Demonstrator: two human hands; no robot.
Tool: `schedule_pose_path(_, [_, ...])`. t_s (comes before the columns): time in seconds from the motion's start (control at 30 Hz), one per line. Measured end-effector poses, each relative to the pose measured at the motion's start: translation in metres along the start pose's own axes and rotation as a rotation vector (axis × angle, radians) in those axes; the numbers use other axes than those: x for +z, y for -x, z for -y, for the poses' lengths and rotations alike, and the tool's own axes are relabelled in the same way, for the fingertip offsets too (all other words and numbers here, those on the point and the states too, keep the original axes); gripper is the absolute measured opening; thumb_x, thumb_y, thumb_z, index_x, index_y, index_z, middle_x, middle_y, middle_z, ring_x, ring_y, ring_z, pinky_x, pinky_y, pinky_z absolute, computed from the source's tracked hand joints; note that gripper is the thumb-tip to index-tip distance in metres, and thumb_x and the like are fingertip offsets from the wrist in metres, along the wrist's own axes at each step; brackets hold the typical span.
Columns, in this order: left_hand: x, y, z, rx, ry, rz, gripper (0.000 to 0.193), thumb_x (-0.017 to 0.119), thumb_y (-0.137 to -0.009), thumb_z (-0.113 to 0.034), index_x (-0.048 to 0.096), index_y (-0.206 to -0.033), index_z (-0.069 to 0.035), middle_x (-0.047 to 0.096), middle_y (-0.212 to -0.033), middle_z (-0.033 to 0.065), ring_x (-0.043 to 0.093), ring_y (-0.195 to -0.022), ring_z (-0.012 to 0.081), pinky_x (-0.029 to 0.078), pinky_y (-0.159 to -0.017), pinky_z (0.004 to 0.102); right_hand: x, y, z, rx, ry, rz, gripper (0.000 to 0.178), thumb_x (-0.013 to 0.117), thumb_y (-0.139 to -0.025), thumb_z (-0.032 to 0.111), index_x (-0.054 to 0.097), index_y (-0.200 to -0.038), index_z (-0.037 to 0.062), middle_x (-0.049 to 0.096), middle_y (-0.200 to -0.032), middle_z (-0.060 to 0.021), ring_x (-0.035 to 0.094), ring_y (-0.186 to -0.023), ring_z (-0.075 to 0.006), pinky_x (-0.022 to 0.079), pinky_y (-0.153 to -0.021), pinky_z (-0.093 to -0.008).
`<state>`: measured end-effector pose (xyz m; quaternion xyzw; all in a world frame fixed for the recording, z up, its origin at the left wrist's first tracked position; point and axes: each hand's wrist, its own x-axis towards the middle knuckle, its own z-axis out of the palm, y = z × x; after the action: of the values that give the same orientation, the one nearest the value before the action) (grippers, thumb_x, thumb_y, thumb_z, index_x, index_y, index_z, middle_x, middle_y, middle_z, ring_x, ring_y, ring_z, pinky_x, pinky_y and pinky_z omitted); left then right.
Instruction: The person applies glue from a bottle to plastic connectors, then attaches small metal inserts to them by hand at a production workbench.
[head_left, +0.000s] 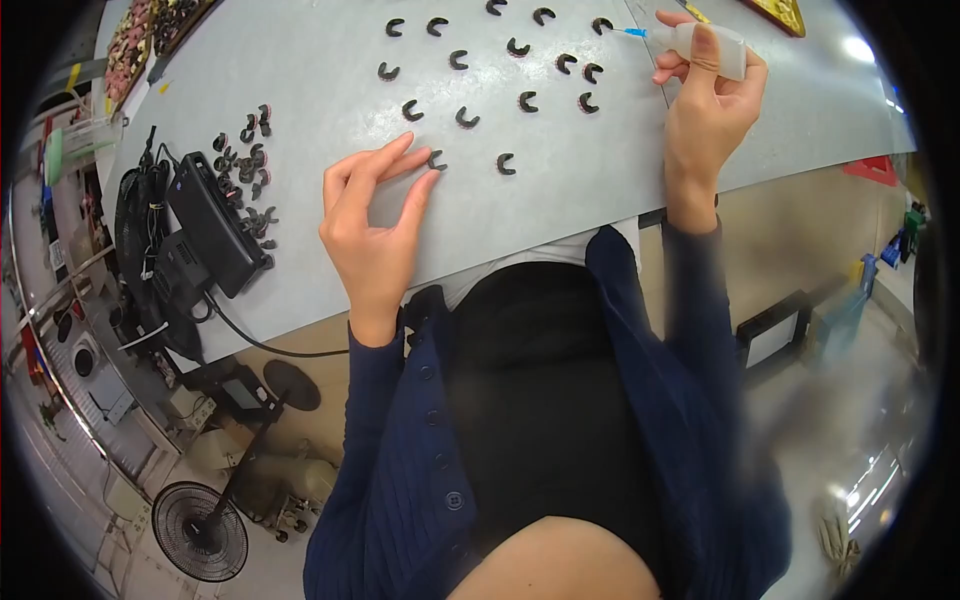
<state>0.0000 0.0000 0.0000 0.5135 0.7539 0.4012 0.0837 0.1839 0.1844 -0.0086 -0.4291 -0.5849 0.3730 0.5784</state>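
Observation:
My right hand (712, 110) grips a translucent squeeze bottle (722, 52) with a thin blue needle tip (634, 33). The tip points left, at or very near a black C-shaped piece (601, 26) at the far right of the group. Lower down, my left hand (372, 215) has its thumb and forefinger on either side of another black C-shaped piece (436, 160), pinched at the tabletop. Several like pieces lie spread over the grey table between my hands, some with a pinkish edge, such as a curved piece (517, 47).
A loose cluster of dark pieces (245, 165) lies left of my left hand, beside a black boxy device (215, 225) with a cable. Trays of small parts (150, 50) stand at the far left, and a yellow-filled tray (780, 14) at the far right. A fan (200, 530) stands below left.

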Motion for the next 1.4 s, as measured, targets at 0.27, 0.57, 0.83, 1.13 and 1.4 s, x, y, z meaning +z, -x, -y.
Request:
schedule_pose_path(0.27, [0.001,-0.004,0.0,-0.041,0.119,-0.071,0.034,0.075,-0.073,0.0,0.069,-0.105,-0.005,0.071,-0.098,0.0046,0.058,-0.092,0.0201,0.047,-0.082,0.0311,-0.014,-0.028,0.008,0.146,-0.291,0.081,0.03,0.055,-0.097,0.03,0.047,-0.1,0.0011,0.067,-0.104,-0.0201,0.046,-0.057,-0.0076,0.039,-0.05,-0.0193])
schedule_pose_path(0.57, [-0.011,-0.077,0.016,-0.052,0.119,-0.199,0.012,0.062,-0.087,-0.007,0.066,-0.098,-0.002,0.066,-0.086,0.0063,0.061,-0.081,0.0168,0.047,-0.073,0.027,0.022,-0.082,-0.003,0.375,-0.487,0.691,0.038,0.046,-0.1,0.039,0.052,-0.109,0.0032,0.064,-0.107,-0.0216,0.048,-0.06,-0.0078,0.04,-0.051,-0.0189])
schedule_pose_path(0.83, [0.019,-0.15,0.057,-0.139,0.447,-0.374,0.023,0.049,-0.098,-0.019,0.061,-0.09,-0.002,0.052,-0.068,-0.0011,0.047,-0.064,0.0046,0.038,-0.061,0.0196,0.034,-0.09,-0.029,0.423,-0.451,0.752,0.039,0.042,-0.101,0.039,0.049,-0.113,0.0025,0.064,-0.105,-0.0229,0.048,-0.058,-0.0087,0.039,-0.049,-0.0187])
schedule_pose_path(1.13, [0.015,-0.153,0.064,-0.111,0.349,-0.234,0.024,0.044,-0.1,-0.018,0.059,-0.091,-0.002,0.052,-0.076,-0.0005,0.047,-0.074,0.007,0.037,-0.075,0.0207,0.039,-0.082,-0.019,0.252,-0.305,1.0,0.041,0.052,-0.096,0.04,0.044,-0.104,0.0012,0.066,-0.097,-0.0268,0.05,-0.049,-0.0094,0.044,-0.047,-0.0201])
schedule_pose_path(1.4, [0.017,-0.158,0.031,-0.217,0.278,-0.195,0.026,0.044,-0.1,-0.02,0.057,-0.086,-0.003,0.051,-0.071,-0.0001,0.047,-0.07,0.0073,0.038,-0.07,0.0211,0.039,-0.08,-0.023,0.239,-0.361,1.019,0.034,0.056,-0.096,0.031,0.042,-0.103,0.0,0.066,-0.094,-0.0301,0.053,-0.051,-0.0087,0.047,-0.049,-0.0201])
